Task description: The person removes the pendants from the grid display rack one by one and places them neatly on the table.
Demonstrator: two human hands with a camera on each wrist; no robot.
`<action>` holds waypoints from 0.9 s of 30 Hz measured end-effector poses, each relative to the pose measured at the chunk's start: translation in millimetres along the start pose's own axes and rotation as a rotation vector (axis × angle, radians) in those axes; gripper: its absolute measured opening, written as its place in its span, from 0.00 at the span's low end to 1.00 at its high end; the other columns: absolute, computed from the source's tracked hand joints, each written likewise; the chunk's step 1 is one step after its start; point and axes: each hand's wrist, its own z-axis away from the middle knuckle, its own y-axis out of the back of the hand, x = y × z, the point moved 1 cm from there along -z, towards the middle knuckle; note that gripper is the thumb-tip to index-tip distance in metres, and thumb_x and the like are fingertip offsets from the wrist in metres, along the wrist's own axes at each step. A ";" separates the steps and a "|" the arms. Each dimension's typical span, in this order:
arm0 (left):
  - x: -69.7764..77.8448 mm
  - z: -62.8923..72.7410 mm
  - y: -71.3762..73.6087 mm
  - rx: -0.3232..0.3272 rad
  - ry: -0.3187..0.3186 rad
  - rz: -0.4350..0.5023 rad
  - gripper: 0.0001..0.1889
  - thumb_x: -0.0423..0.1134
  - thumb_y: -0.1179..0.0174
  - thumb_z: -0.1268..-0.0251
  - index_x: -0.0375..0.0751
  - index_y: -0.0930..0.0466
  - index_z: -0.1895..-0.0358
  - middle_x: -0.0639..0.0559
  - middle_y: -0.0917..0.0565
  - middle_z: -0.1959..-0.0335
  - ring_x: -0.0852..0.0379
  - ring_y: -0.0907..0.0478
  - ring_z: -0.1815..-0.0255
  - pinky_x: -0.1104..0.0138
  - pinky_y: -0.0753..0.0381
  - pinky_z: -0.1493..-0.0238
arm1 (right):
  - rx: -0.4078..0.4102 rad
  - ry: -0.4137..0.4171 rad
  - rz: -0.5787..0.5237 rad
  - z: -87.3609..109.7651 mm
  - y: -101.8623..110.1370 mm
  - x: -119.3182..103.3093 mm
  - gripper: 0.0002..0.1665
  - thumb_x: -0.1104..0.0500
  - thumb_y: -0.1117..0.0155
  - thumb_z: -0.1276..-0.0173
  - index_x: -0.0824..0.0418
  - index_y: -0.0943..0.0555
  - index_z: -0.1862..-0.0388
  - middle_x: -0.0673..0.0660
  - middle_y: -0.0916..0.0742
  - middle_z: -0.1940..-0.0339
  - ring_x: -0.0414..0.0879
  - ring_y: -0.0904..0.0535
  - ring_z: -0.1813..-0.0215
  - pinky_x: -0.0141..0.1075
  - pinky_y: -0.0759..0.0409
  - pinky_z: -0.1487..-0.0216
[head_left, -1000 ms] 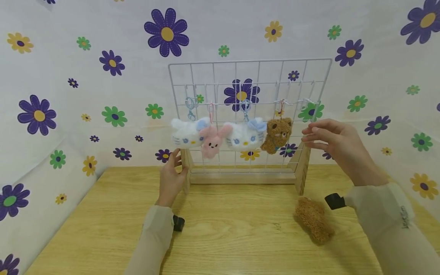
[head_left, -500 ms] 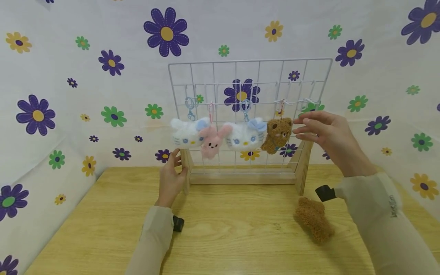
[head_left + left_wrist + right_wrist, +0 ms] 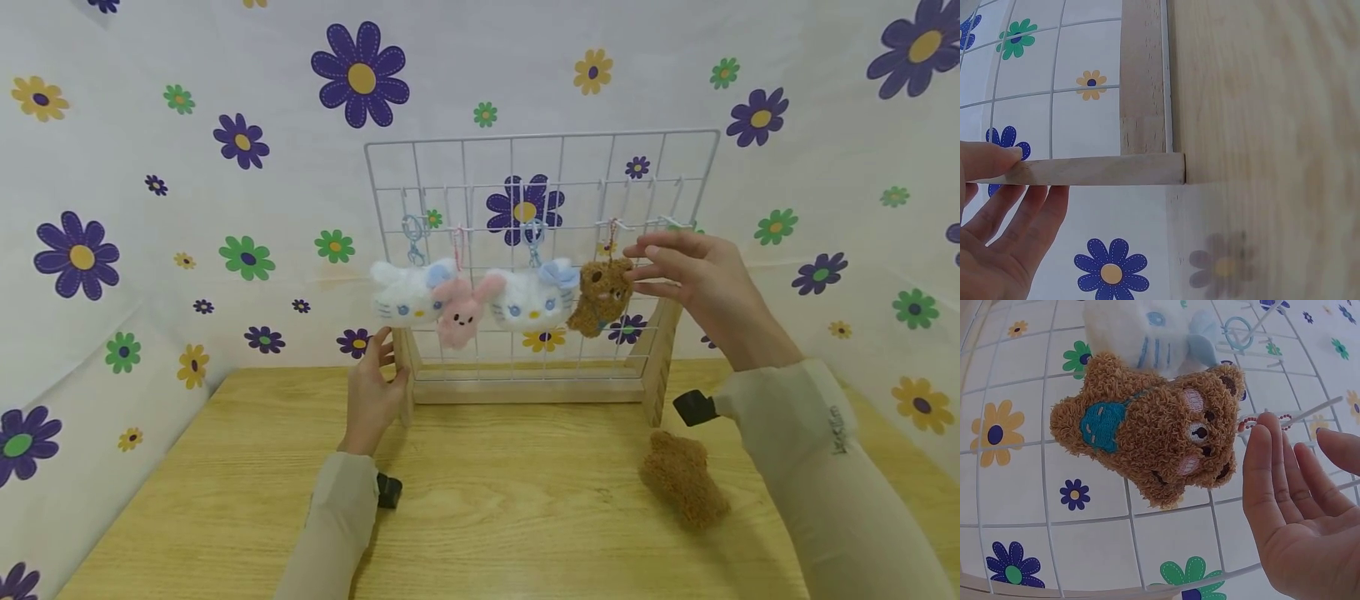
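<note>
My left hand (image 3: 372, 398) grips the left wooden leg of a wire grid display rack (image 3: 528, 392); in the left wrist view the thumb lies over the leg (image 3: 1104, 170) with the fingers beneath. A curly brown bear plush keychain (image 3: 600, 304) hangs by a red bead chain from one of the rack's hooks. Beside it is my right hand (image 3: 708, 279), fingers extended, fingertips right at the bear's head. In the right wrist view that bear (image 3: 1147, 437) has a teal bib, and the hand (image 3: 1310, 531) holds nothing.
Two white cat plushes (image 3: 531, 300) and a pink rabbit plush (image 3: 459, 315) hang left of the bear. A white hook (image 3: 670, 222) sticks out right of it. Another brown plush (image 3: 686, 479) lies on the wooden table (image 3: 480, 517) at right, below the right forearm.
My right hand has moved left from beside the rack's right edge to the hanging bear, which now appears slightly tilted. The left hand keeps its grip on the leg.
</note>
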 end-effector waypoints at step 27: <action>-1.7 0.1 1.2 -0.010 0.010 0.004 0.32 0.19 0.37 0.39 0.28 0.33 0.30 0.28 0.19 0.44 0.33 0.18 0.48 0.44 0.16 0.49 | 0.004 -0.102 0.080 -16.2 -7.9 -1.9 0.21 0.52 0.38 0.24 0.63 0.23 0.40 0.51 0.14 0.46 0.45 0.15 0.52 0.32 0.16 0.49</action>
